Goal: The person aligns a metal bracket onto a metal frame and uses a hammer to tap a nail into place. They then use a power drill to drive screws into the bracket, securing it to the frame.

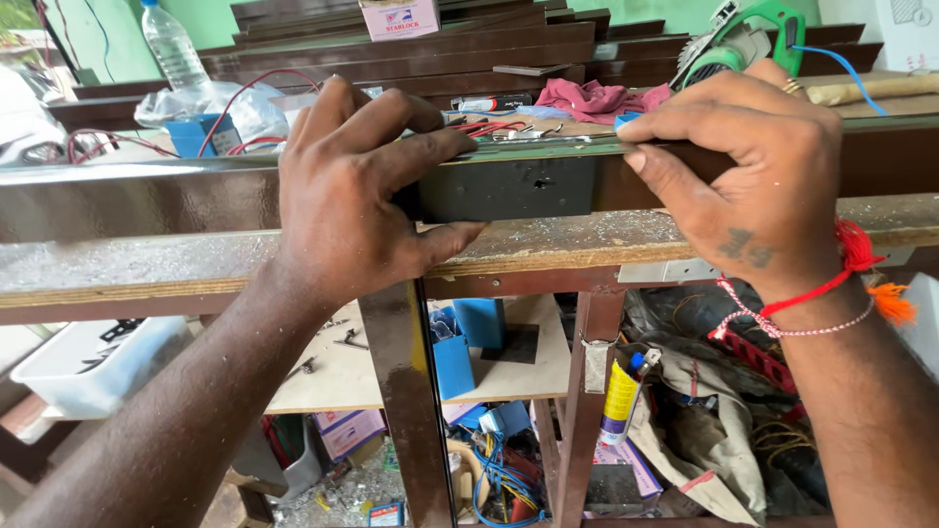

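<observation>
A long dark brown board [127,200] stands on edge along the workbench [147,269]. A black metal lock plate [514,186] is set against its face in the middle. My left hand [357,191] grips the board's top edge just left of the plate, thumb pressed on the front. My right hand [748,161] holds the top edge just right of the plate, fingers hooked over it. Red and white threads circle my right wrist.
Behind the board lie a green power saw [743,39], a red cloth [592,98], a water bottle [171,44], a small box [401,18] and stacked brown boards. Below the bench are a white tub [88,367], blue boxes [455,362], a sealant tube [621,396] and tangled wires.
</observation>
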